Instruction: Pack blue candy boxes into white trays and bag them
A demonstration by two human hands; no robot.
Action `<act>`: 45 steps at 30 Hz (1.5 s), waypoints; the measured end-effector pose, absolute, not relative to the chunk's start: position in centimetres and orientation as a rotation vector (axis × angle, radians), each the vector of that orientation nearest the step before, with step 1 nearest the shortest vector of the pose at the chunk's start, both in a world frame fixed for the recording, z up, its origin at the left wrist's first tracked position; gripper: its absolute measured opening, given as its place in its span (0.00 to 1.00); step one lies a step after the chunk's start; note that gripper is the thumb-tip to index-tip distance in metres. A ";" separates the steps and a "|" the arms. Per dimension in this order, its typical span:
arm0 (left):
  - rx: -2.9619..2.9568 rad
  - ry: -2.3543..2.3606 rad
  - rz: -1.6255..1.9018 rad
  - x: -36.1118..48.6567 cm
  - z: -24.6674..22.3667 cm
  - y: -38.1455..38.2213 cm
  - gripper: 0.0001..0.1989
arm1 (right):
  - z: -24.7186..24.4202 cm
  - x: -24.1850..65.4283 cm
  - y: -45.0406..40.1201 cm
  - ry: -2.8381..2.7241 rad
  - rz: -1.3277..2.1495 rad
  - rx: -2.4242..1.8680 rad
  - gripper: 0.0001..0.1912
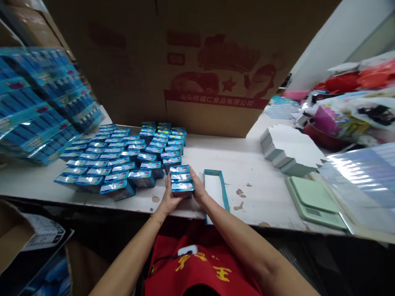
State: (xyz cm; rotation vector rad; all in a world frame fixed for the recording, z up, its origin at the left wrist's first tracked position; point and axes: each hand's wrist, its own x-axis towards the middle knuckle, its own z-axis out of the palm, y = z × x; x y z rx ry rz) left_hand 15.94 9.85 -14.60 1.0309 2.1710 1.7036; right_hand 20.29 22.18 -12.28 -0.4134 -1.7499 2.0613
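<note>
Between my two hands is a short row of three small blue boxes (pixel 182 187), squeezed together near the table's front edge. My left hand (pixel 170 198) presses on the left side, with its thumb along the near face. On the right side, my right hand (pixel 198 188) holds the same row. Just right of it lies a shallow blue-rimmed tray (pixel 216 183) with a white inside, partly covered by my right forearm. Many more small blue boxes (pixel 115 164) stand in packed rows to the left of my hands.
A large cardboard carton (pixel 212 119) stands behind the boxes. Stacked display packs (pixel 40 107) rise at the left. To the right are folded white card pieces (pixel 290 148), a pale green scale (pixel 314 201), plastic sheets (pixel 364 181) and a heap of bags (pixel 354 94). An open carton (pixel 15 230) sits below left.
</note>
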 end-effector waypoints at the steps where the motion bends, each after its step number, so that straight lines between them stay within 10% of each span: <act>1: 1.009 2.161 1.741 16.7 -14.5 9.9 0.50 | -11.9 20.9 22.0 -1.701 2.064 -0.416 0.32; 9: 1.312 2.116 1.842 22.8 -10.1 16.8 0.54 | -6.7 28.8 27.8 -1.581 1.903 -0.391 0.30; 22: 1.401 2.088 1.511 22.0 -13.6 21.3 0.53 | -11.2 29.6 33.3 -1.440 1.945 -0.590 0.24; 35: 1.215 2.020 1.452 22.6 -15.0 19.4 0.47 | -8.9 30.6 37.8 -2.478 1.195 -0.516 0.23; 45: 1.249 2.156 1.346 23.5 -16.8 17.7 0.34 | -6.8 29.4 31.5 -3.011 0.016 -0.097 0.46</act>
